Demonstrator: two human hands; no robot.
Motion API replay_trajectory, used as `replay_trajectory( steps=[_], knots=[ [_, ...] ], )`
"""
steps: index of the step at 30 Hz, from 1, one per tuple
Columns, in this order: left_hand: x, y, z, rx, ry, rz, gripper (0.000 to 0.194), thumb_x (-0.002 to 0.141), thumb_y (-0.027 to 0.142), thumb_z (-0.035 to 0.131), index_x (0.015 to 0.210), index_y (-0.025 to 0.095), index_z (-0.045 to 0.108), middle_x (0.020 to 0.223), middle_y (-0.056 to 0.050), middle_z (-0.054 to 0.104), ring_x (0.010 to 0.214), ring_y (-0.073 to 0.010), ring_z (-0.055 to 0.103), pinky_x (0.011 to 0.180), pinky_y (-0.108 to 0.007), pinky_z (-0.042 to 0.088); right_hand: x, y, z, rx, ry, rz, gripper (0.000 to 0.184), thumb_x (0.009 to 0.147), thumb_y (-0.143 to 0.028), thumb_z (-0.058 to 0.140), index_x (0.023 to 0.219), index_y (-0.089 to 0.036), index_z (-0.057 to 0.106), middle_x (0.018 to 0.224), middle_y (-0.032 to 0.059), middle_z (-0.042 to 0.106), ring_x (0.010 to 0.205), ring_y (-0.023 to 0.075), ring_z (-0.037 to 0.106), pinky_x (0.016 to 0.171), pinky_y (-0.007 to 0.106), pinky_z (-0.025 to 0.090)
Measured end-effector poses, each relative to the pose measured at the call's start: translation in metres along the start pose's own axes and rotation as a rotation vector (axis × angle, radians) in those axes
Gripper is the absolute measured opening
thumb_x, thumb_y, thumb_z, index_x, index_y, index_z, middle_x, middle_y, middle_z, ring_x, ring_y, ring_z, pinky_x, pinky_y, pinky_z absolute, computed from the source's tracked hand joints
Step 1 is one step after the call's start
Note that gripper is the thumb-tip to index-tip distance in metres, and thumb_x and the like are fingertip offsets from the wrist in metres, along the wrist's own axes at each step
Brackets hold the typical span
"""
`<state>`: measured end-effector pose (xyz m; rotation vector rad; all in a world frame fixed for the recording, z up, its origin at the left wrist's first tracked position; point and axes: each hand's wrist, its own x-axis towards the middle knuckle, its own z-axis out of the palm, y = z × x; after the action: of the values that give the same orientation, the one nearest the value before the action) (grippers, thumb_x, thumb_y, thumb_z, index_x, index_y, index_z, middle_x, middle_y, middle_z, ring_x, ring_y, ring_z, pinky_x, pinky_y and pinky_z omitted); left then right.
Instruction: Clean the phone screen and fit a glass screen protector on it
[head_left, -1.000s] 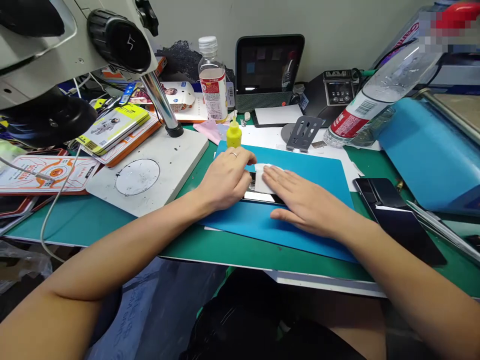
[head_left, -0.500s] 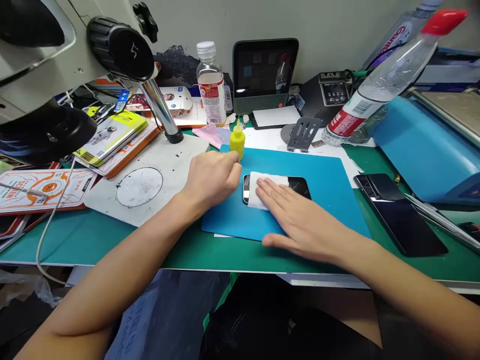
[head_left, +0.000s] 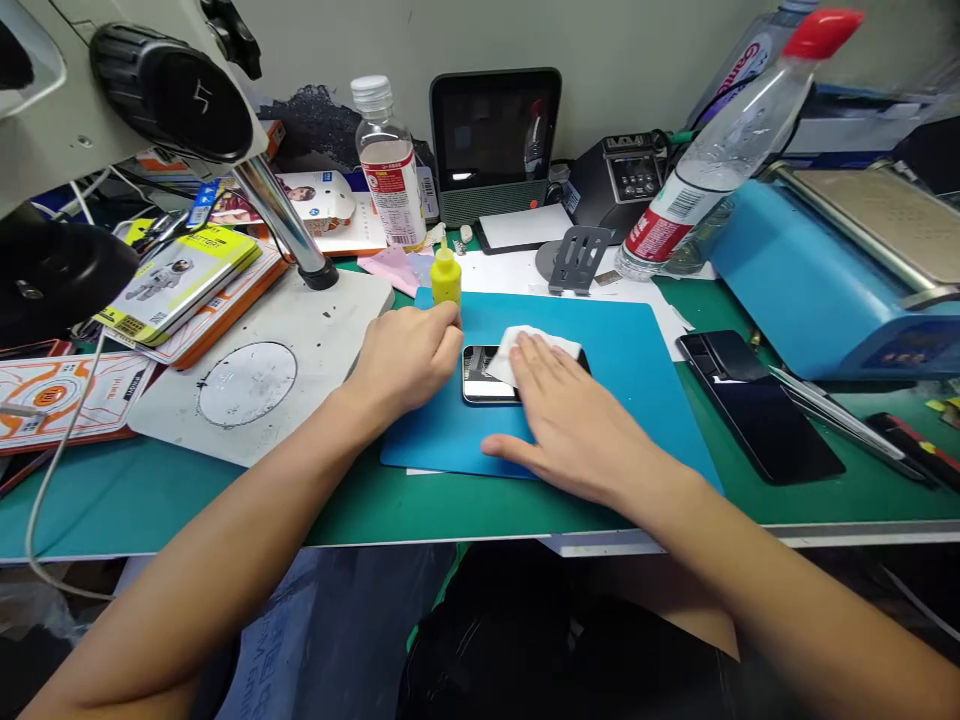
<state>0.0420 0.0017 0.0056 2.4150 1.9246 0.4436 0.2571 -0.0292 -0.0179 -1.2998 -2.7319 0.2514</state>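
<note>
My right hand (head_left: 566, 420) lies flat with its fingers stretched out, pressing a white wipe (head_left: 504, 362) against a phone (head_left: 480, 388). The phone lies on a blue mat (head_left: 637, 400); its left end shows, while the wipe and my fingers cover most of the rest. My left hand (head_left: 409, 360) is closed in a fist over the mat's left edge, just left of the phone. Whatever the fist may hold is hidden. Right behind it stands a small yellow dropper bottle (head_left: 446, 277), its lower part partly covered by the hand.
A microscope (head_left: 172, 95) rises on the left, its base plate (head_left: 345, 300) beside the mat. Stacked boxes (head_left: 176, 285) lie further left. A dark phone (head_left: 780, 425), tweezers (head_left: 840, 420) and a blue machine (head_left: 810, 290) occupy the right. Bottles (head_left: 679, 200) and a screen (head_left: 495, 130) stand behind.
My right hand has slid the wipe rightward along the phone, baring more of its left end, and the wipe is more crumpled. My left fist stays by the yellow bottle. The view has shifted right.
</note>
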Motion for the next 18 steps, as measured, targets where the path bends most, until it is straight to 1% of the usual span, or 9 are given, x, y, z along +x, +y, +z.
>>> replay_trajectory(
  steps=[3,4,6,9,11,12,14,15,18],
  knots=[
    [0.000,-0.002,0.002,-0.018,0.024,0.002,0.034,0.093,0.025,0.038,0.097,0.023,0.071,0.082,-0.006,0.077,0.079,-0.0281,0.071,0.063,-0.034,0.042,0.016,-0.023,0.007,0.062,0.028,-0.041,0.122,0.087,-0.088,0.035,0.156,0.012,0.031,0.166,0.0328,0.023,0.158,0.0408,0.016,0.130,0.055,0.018],
    [-0.001,-0.002,0.003,-0.025,0.024,0.005,0.034,0.093,0.025,0.038,0.097,0.023,0.071,0.082,-0.006,0.077,0.078,-0.0274,0.071,0.063,-0.034,0.042,0.016,-0.029,0.009,0.081,0.037,-0.062,0.122,0.086,-0.089,0.035,0.156,0.012,0.030,0.166,0.0323,0.021,0.159,0.0401,0.015,0.130,0.054,0.018],
    [-0.001,-0.001,0.004,-0.041,0.017,0.008,0.034,0.093,0.025,0.038,0.096,0.023,0.072,0.081,-0.005,0.077,0.077,-0.0268,0.071,0.064,-0.034,0.042,0.005,-0.033,0.011,0.114,0.043,-0.113,0.120,0.087,-0.088,0.035,0.157,0.009,0.031,0.167,0.0303,0.021,0.159,0.0388,0.016,0.130,0.054,0.020],
    [-0.001,0.001,0.005,-0.071,0.012,0.014,0.035,0.094,0.024,0.036,0.094,0.023,0.071,0.081,-0.005,0.076,0.076,-0.0270,0.070,0.064,-0.035,0.042,-0.026,-0.018,0.007,0.114,0.020,-0.154,0.115,0.087,-0.088,0.035,0.158,0.002,0.035,0.167,0.0276,0.025,0.158,0.0380,0.021,0.127,0.056,0.027],
    [0.000,0.003,0.005,-0.108,0.023,0.028,0.036,0.095,0.024,0.034,0.095,0.024,0.071,0.080,-0.004,0.076,0.075,-0.0262,0.069,0.064,-0.035,0.041,-0.040,-0.002,0.002,0.073,0.014,-0.097,0.113,0.089,-0.086,0.033,0.158,0.003,0.035,0.166,0.0288,0.027,0.157,0.0393,0.025,0.126,0.059,0.029],
    [0.000,0.003,0.004,-0.128,0.032,0.031,0.037,0.095,0.024,0.034,0.096,0.024,0.070,0.079,-0.003,0.075,0.073,-0.0256,0.068,0.063,-0.034,0.040,-0.042,0.005,-0.001,0.056,0.009,-0.054,0.112,0.090,-0.086,0.032,0.157,0.005,0.035,0.165,0.0296,0.028,0.156,0.0402,0.026,0.125,0.060,0.030],
    [0.001,0.004,0.004,-0.158,0.058,0.021,0.036,0.096,0.025,0.034,0.098,0.024,0.070,0.075,-0.002,0.073,0.071,-0.0248,0.067,0.062,-0.034,0.039,-0.037,0.010,-0.003,0.040,0.018,0.029,0.111,0.092,-0.084,0.031,0.157,0.006,0.034,0.165,0.0307,0.029,0.156,0.0416,0.027,0.124,0.062,0.030],
    [0.001,0.003,0.003,-0.167,0.071,0.014,0.036,0.097,0.025,0.034,0.100,0.024,0.070,0.074,-0.002,0.072,0.070,-0.0247,0.067,0.062,-0.034,0.039,-0.029,0.009,-0.003,0.044,0.026,0.055,0.111,0.092,-0.084,0.031,0.157,0.006,0.034,0.165,0.0308,0.029,0.156,0.0419,0.026,0.124,0.062,0.030],
    [0.001,0.002,0.004,-0.179,0.091,0.011,0.038,0.098,0.026,0.033,0.105,0.024,0.070,0.079,-0.003,0.075,0.073,-0.0250,0.068,0.063,-0.034,0.040,0.000,-0.012,0.002,0.086,0.051,0.059,0.113,0.090,-0.085,0.031,0.157,0.006,0.035,0.165,0.0306,0.029,0.157,0.0413,0.024,0.126,0.059,0.027]
  ],
)
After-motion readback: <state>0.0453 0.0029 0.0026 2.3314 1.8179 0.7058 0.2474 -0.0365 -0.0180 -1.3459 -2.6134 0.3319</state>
